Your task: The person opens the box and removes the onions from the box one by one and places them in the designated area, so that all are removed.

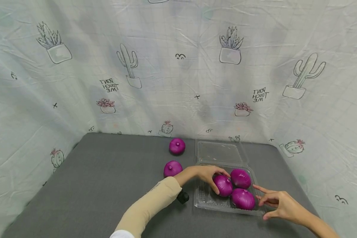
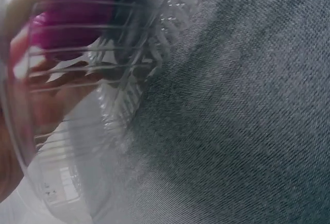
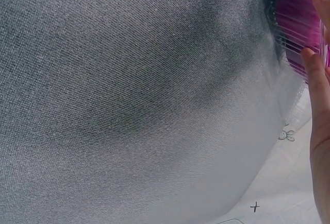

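Observation:
In the head view, my left hand (image 1: 208, 173) reaches into the clear plastic clamshell container (image 1: 197, 201). Thumb and fingers curl round a purple onion (image 1: 223, 185) at the middle of its base. Two more purple onions, one behind (image 1: 240, 178) and one nearer me (image 1: 243, 199), sit against it on the right. My right hand (image 1: 282, 205) is at the container's right side, its fingers spread and holding nothing. In the right wrist view, a fingertip (image 3: 308, 54) touches the ribbed clear wall. The left wrist view shows the left hand partly through the plastic.
Left of the container, two loose purple onions, one far (image 1: 177, 146) and one nearer (image 1: 172, 169), lie on the grey cloth-covered table (image 1: 107, 185). The container's lid (image 1: 220, 151) lies folded back behind its base. A patterned curtain (image 1: 178, 82) surrounds the table's back and sides.

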A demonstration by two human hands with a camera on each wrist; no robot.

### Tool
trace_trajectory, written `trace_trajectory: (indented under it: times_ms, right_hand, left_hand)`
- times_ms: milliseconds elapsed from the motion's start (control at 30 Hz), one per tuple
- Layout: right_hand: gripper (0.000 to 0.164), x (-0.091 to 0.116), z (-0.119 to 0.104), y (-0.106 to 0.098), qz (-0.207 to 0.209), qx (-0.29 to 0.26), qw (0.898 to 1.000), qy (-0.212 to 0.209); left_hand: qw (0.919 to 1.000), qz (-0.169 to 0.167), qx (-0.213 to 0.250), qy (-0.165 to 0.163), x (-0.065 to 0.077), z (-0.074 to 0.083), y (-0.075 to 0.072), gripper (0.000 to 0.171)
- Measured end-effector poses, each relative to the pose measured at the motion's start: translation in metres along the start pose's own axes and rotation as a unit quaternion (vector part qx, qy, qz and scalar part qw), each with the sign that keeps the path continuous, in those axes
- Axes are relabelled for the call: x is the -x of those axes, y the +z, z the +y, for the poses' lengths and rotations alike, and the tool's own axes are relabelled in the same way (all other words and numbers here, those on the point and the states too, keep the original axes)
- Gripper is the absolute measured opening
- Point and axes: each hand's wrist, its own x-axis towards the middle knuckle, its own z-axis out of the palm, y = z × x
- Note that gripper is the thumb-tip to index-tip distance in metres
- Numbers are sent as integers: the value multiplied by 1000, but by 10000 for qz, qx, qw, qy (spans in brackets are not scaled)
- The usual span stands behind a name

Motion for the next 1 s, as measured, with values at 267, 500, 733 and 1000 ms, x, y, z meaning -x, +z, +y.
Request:
trace_trajectory:
  times_ms: [267,500,733,1000]
  right_hand:
    - [28,-1,0,1,-86,-507,9987,-44]
    - [28,0,0,2,-180,-827,9964,-66]
    - [28,-1,0,2,-142,-776,9968,-129]
    - [28,-2,-1,3,-158,-785,9967,-124]
  left_hand:
    - [9990,-276,171,301,-5,3,5,74]
    - [9989,-239,80,388,-6,4,9,72]
    - [9966,295,-212,742,-6,5,8,66]
    - [9919,1013,148,754,2,12,2,61]
